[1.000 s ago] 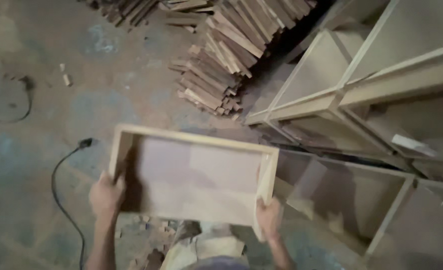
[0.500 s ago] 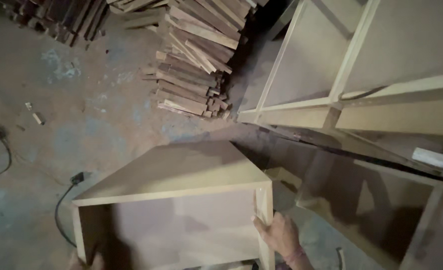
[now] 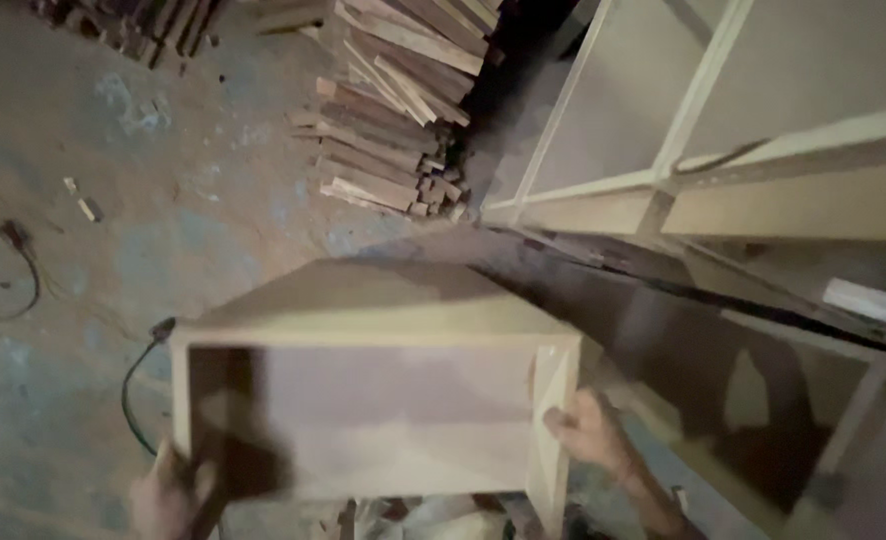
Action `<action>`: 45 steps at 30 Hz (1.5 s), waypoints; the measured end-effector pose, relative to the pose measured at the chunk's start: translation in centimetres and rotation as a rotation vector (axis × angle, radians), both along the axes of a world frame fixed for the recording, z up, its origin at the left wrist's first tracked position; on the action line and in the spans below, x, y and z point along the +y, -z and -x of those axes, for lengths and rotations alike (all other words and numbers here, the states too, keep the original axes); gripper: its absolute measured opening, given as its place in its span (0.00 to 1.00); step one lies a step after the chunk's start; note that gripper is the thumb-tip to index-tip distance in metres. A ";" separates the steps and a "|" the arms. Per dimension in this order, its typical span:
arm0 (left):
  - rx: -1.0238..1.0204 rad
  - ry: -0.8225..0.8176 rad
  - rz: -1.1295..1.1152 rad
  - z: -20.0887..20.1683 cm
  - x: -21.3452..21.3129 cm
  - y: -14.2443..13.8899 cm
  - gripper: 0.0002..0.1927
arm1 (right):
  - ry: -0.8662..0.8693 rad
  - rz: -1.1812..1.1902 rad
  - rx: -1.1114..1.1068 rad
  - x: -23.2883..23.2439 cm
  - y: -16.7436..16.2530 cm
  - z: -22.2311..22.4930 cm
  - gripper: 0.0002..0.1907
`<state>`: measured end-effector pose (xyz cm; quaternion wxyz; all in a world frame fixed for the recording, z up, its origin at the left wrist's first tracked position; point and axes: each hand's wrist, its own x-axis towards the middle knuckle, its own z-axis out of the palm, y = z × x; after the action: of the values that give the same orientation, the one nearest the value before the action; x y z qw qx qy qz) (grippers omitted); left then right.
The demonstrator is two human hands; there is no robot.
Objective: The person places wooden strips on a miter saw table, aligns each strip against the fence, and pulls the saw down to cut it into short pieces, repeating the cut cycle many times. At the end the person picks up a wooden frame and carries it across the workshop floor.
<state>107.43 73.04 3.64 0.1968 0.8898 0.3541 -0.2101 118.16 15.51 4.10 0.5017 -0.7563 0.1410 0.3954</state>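
I hold a pale wooden drawer box (image 3: 363,320) in front of me, tilted so its open side faces me and its top panel slopes away. My left hand (image 3: 168,495) grips the lower left corner of the box, partly in shadow. My right hand (image 3: 588,435) holds the right side panel near its lower end, fingers against the wood. The picture is blurred by motion.
A heap of short wood offcuts (image 3: 393,130) lies on the dusty concrete floor ahead. A large pale cabinet frame (image 3: 703,190) with open compartments lies to the right. A black power cable (image 3: 138,380) runs on the floor at the left.
The box has tipped up from lying flat-on to showing its top panel and has come closer and lower. Both hands have stayed on its sides; the view has swung right.
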 end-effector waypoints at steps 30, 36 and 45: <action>-0.605 0.547 0.173 -21.3 -12.4 2.1 0.13 | 0.161 0.536 -0.305 -12.0 0.3 -3.0 0.16; -0.541 0.385 0.164 -22.0 -13.6 -0.4 0.12 | 0.297 0.560 -0.422 -8.5 -1.7 -5.8 0.18; -0.821 0.070 0.327 -4.6 6.9 1.1 0.15 | 0.188 1.129 -0.883 7.1 -6.1 1.7 0.35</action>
<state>112.07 79.98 2.56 0.4522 0.8681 0.1782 0.1007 116.48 22.65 10.20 0.0767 -0.9740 0.1723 -0.1253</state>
